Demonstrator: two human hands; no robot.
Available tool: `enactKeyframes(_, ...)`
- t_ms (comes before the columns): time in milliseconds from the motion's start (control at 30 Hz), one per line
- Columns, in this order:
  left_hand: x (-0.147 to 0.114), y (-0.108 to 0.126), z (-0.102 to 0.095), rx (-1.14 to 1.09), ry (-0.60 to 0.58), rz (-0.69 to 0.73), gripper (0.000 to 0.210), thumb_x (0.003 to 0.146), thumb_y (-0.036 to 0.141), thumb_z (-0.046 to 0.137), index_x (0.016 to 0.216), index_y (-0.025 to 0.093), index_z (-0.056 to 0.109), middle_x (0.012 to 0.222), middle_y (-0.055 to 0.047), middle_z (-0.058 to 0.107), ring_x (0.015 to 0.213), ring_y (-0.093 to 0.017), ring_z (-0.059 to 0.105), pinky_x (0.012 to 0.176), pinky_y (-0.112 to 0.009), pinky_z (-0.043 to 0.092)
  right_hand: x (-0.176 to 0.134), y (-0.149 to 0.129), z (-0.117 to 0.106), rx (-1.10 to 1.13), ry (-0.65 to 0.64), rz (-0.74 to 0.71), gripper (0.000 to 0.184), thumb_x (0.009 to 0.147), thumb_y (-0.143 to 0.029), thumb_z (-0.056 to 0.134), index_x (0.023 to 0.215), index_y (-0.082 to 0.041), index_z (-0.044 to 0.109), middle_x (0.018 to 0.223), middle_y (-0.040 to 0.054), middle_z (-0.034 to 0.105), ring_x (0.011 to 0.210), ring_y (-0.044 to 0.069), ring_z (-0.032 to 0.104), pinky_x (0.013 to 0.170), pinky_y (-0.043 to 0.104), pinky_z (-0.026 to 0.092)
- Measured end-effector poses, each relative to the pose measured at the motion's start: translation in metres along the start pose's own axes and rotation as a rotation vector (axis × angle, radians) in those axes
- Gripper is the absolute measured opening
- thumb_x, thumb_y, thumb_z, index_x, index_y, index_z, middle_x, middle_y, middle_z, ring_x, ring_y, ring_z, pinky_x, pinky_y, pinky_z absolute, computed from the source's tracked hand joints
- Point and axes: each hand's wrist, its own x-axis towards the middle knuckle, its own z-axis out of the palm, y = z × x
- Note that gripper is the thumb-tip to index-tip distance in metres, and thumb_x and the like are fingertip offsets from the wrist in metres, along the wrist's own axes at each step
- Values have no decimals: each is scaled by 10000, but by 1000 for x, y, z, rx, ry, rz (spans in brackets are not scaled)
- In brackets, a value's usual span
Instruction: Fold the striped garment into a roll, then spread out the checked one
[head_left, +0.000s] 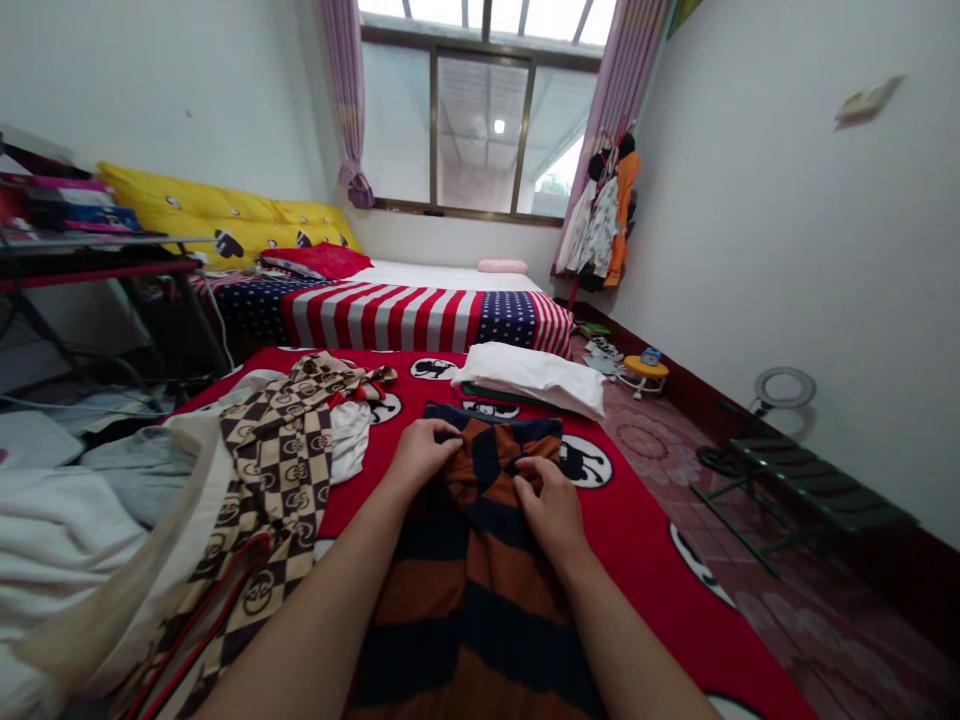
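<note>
A navy and rust-brown striped shirt lies spread in front of me on a red blanket with black-and-white round prints. My left hand pinches the cloth near its far end, on the left side. On the right side, my right hand has its fingers curled onto the same fabric. The cloth between the two hands is bunched into creases. Beyond the shirt lies a folded white cloth over darker fabric. To the left is a beige-and-brown checkered garment with red trim, heaped loosely.
Pale clothes are piled at the left edge. Behind is a bed with a stars-and-stripes cover. A cluttered desk stands at left. On the tiled floor at right are a green folding stool and a small yellow stool.
</note>
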Motion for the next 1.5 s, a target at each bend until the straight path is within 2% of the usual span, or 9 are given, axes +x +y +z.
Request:
enactKeyframes(233, -1, -17, -15, 15, 247, -63, 126, 684, 222, 626, 773, 214, 716, 809, -67, 704, 825, -268, 637, 811, -373, 470, 2, 3, 0, 7, 114, -15, 233, 785, -194, 492, 978, -136, 609, 1022, 103, 582, 631, 145, 567, 702, 329, 487)
enactKeyframes(367, -12, 8, -11, 313, 314, 163, 226, 737, 117, 538, 851, 213, 707, 956, -89, 659, 965, -275, 587, 893, -391, 443, 6, 3, -4, 38, 86, 43, 160, 752, -215, 530, 855, -150, 633, 916, 89, 614, 620, 157, 568, 687, 331, 491)
enactKeyframes(533, -31, 40, 28, 300, -48, 365, 276, 829, 175, 506, 1047, 199, 674, 1104, -88, 648, 1065, -229, 578, 951, -337, 449, 14, 13, -5, 174, 70, 178, 153, 686, -239, 603, 819, -172, 641, 836, 66, 667, 607, 164, 598, 668, 335, 516)
enactKeyframes(667, -49, 38, 56, 439, -250, 334, 528, 819, 375, 588, 1311, 192, 534, 1438, -145, 433, 1354, -318, 345, 1111, -475, 280, 15, 21, -7, 283, 48, 241, 273, 762, -305, 529, 964, -138, 605, 851, 96, 695, 636, 192, 663, 533, 296, 522)
enactKeyframes(833, -52, 26, 59, 481, -287, 327, 706, 787, 611, 552, 1381, 241, 467, 1510, -125, 334, 1418, -327, 211, 1145, -501, 181, 22, -2, -23, 290, 167, 41, 293, 804, -317, 532, 1018, -139, 624, 1027, 116, 688, 933, 213, 660, 781, 312, 528)
enactKeyframes(1000, -51, 25, 57, 445, -288, 333, 861, 692, 756, 547, 1407, 289, 431, 1537, -131, 270, 1424, -370, 153, 1136, -534, 161, 67, 3, -39, -120, 118, -24, 284, 800, -191, 505, 1036, -142, 655, 997, 89, 698, 864, 183, 646, 781, 284, 492)
enactKeyframes(1200, -52, 28, 55, 423, -349, 509, 495, 814, 611, 548, 1295, 512, 480, 1591, 2, 91, 1441, -355, 26, 1099, -634, 83, 118, 50, -49, -342, -39, 37, 314, 706, -157, 624, 1011, -134, 697, 750, 46, 700, 718, 178, 641, 676, 260, 463)
enactKeyframes(1367, -50, 28, 54, 420, -419, 548, 363, 856, 588, 504, 1213, 537, 546, 1588, 12, 96, 1436, -374, 39, 1077, -667, 73, 134, 60, -50, -437, -126, 35, 183, 711, -240, 641, 856, -194, 741, 732, 16, 713, 720, 164, 648, 635, 224, 442)
enactKeyframes(1500, -48, 27, 54, 419, -458, 549, 380, 863, 624, 453, 1226, 543, 530, 1569, -22, 193, 1431, -371, 100, 1066, -678, 88, 145, 55, -45, -508, -58, 65, 198, 746, -287, 596, 858, -218, 744, 830, 31, 732, 808, 192, 658, 672, 241, 444)
